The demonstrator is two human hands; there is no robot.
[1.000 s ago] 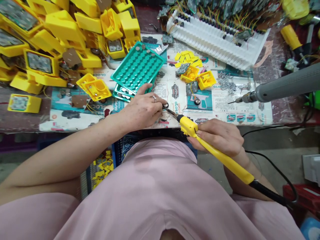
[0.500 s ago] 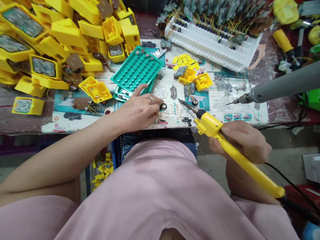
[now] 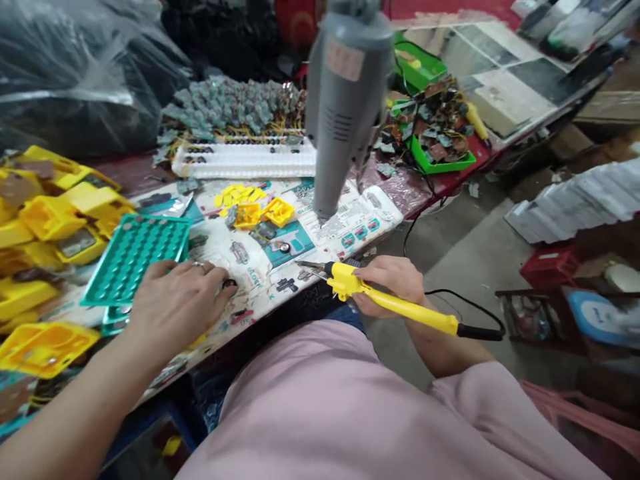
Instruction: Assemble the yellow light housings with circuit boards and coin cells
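My left hand [image 3: 176, 303] rests on the paper-covered bench, fingers curled and pinched on a small round black part [image 3: 229, 284] beside the teal cell tray [image 3: 131, 259]. My right hand [image 3: 387, 283] grips a yellow soldering iron [image 3: 395, 303] near the bench's front edge. Its metal tip [image 3: 307, 265] points left, held clear of the small part. The iron's black cord [image 3: 470, 320] trails off to the right.
A grey electric screwdriver [image 3: 340, 107] hangs over the bench middle. Yellow plastic housings [image 3: 50, 227] pile at the left. A white rack with wired boards [image 3: 245, 160] lies behind. A green tray of parts [image 3: 435, 143] sits right; boxes and clutter cover the floor.
The view has swung to the right and up. My right hand has pulled the soldering iron away from the small part toward the bench edge. My left hand stays on the part.
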